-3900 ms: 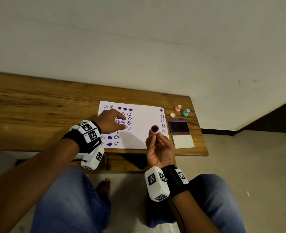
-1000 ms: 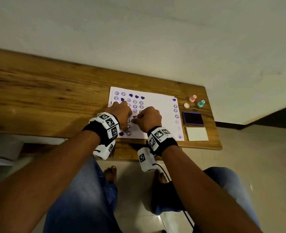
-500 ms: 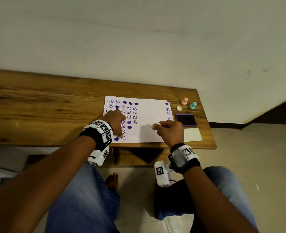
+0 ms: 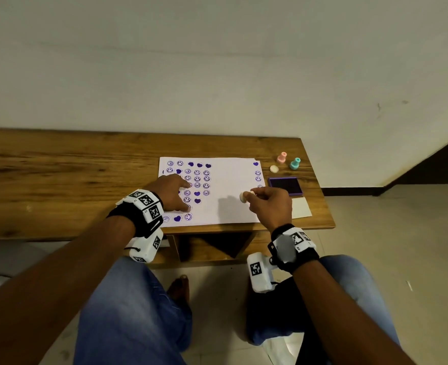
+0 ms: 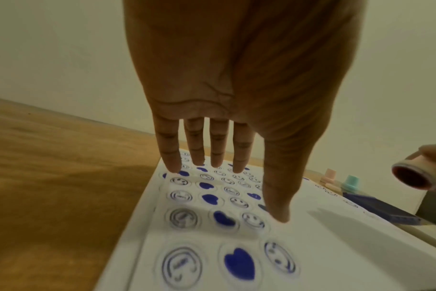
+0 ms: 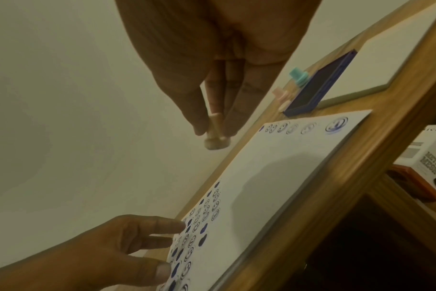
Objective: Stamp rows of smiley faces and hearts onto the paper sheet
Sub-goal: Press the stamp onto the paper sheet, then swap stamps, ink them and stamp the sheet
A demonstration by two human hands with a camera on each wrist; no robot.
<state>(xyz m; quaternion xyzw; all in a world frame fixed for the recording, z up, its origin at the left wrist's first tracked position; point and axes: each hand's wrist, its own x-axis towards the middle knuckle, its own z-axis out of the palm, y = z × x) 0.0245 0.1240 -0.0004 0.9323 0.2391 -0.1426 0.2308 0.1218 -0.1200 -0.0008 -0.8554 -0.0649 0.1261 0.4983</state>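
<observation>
A white paper sheet (image 4: 225, 196) lies on the wooden table (image 4: 72, 175), with purple smileys and hearts (image 5: 239, 263) stamped in columns on its left part and a sparse column at its right edge. My left hand (image 4: 173, 192) presses flat on the stamped left part, fingers (image 5: 172, 157) straight and spread. My right hand (image 4: 269, 205) pinches a small round stamp (image 4: 244, 196) by its stem, lifted above the blank middle of the sheet. The stamp (image 5: 408, 175) is tilted, its dark red face pointing left; the stamp (image 6: 215, 137) hangs below my fingertips.
At the table's right end stand a purple ink pad (image 4: 285, 186), its white lid (image 4: 300, 208), a pink stamp (image 4: 281, 157), a teal stamp (image 4: 295, 163) and a cream cap (image 4: 273, 169). A printed box (image 6: 426, 155) sits on the shelf under the table.
My right hand has lifted the stamp off the left columns and carried it right, over the blank middle of the sheet. The left hand stays pressed on the paper.
</observation>
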